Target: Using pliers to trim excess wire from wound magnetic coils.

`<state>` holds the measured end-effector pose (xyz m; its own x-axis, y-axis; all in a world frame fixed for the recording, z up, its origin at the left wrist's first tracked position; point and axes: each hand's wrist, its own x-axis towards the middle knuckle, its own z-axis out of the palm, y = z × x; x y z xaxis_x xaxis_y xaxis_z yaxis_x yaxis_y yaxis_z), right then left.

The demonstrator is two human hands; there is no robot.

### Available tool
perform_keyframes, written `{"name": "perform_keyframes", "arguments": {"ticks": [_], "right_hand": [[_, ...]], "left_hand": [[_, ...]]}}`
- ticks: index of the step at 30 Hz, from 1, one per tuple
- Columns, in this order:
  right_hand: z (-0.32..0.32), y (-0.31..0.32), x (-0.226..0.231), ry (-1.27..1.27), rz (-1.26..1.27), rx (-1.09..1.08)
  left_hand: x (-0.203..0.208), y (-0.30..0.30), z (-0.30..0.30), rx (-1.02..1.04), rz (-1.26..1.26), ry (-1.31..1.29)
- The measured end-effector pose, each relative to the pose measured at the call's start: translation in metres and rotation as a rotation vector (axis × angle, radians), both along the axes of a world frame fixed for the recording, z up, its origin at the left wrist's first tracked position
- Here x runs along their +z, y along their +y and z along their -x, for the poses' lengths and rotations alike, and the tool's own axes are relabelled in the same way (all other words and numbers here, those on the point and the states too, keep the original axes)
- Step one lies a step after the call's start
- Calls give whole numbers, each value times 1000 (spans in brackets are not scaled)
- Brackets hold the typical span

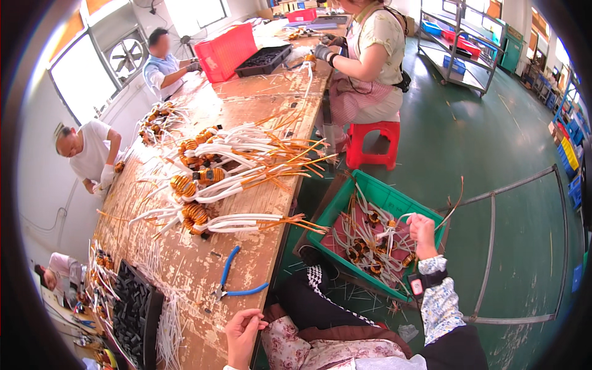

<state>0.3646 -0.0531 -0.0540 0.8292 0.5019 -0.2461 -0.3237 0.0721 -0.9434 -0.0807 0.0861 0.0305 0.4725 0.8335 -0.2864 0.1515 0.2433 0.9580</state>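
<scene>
My right hand [422, 234] is closed over the green bin [379, 188] on a coil's white-sleeved wire [404, 217]; a bare copper end [457, 200] sticks out past the fingers. Inside the bin lie several copper-wound ring coils [357, 250] with tangled white leads. My left hand [243, 333] hovers near the table's edge, fingers curled together, with nothing visible in them. Blue-handled cutters [228, 274] lie spread apart on the worn wooden table [246, 246]. Beyond them sits a row of larger ring coils [195, 214], their sleeved leads pointing right, with bare copper ends.
A black tray of small black parts [132, 314] stands at the left near loose white sleeves [169, 333]. A co-worker sits on a red stool [373, 145] ahead; others work along the far side. A metal frame [490, 246] stands right of the bin. Wire scraps litter the floor.
</scene>
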Motion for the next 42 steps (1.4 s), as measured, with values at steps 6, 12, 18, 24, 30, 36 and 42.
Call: {"name": "perform_keyframes", "arguments": {"ticks": [6,12,18,24,30,36,42], "right_hand": [[75,-20,195,-419,-172,334],[153,-26,317,-888,-276,637],[193,3,368,-1294,-416,724],[182,105,350,-2146,-256,-319],[199,98,179,-2065,-910,-72],[267,175,102,-1652,-212,930],[267,200,80,-1684,109,1167]], "left_hand": [[-1,-18,-21,-346,-551,120],[-2,-39,-72,-253,-722,35],[10,-57,-52,-350,-454,-174],[26,-93,-10,-221,46,-240],[38,-97,29,-29,144,-270],[36,-91,46,154,143,-470],[14,-91,56,225,150,-342]]}}
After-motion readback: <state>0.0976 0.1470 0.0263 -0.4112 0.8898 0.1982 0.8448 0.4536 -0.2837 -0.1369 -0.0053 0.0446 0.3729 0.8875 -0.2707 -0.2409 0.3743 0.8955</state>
